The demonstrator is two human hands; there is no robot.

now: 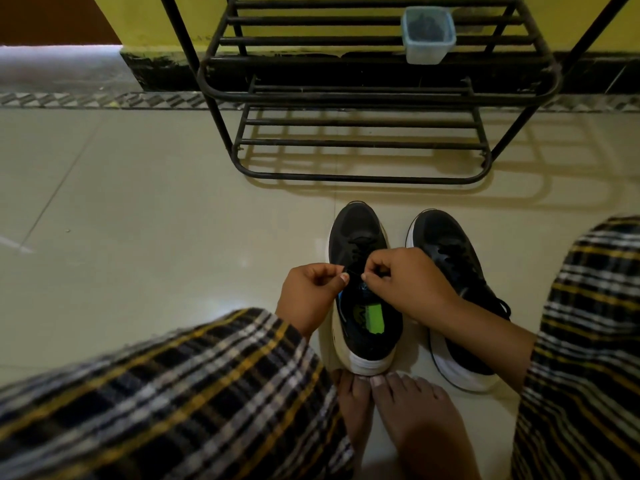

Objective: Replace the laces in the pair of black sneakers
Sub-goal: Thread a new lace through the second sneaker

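Two black sneakers with white soles stand side by side on the floor, toes pointing away from me. The left sneaker (pixel 360 237) has a green insole label showing and black laces over its tongue. My left hand (pixel 311 292) and my right hand (pixel 405 278) meet above its top eyelets, each pinching a black lace (pixel 353 271) between thumb and fingers. The right sneaker (pixel 446 244) stands untouched, with my right forearm crossing over its heel; a loose lace end (pixel 504 308) lies by its side.
A black metal shoe rack (pixel 360 147) stands just beyond the sneakers against a yellow wall. A small clear plastic container (pixel 428 34) holding something dark sits on an upper shelf. My bare feet (pixel 388 410) touch the left sneaker's heel. Pale tiled floor (pixel 138 220) spreads left.
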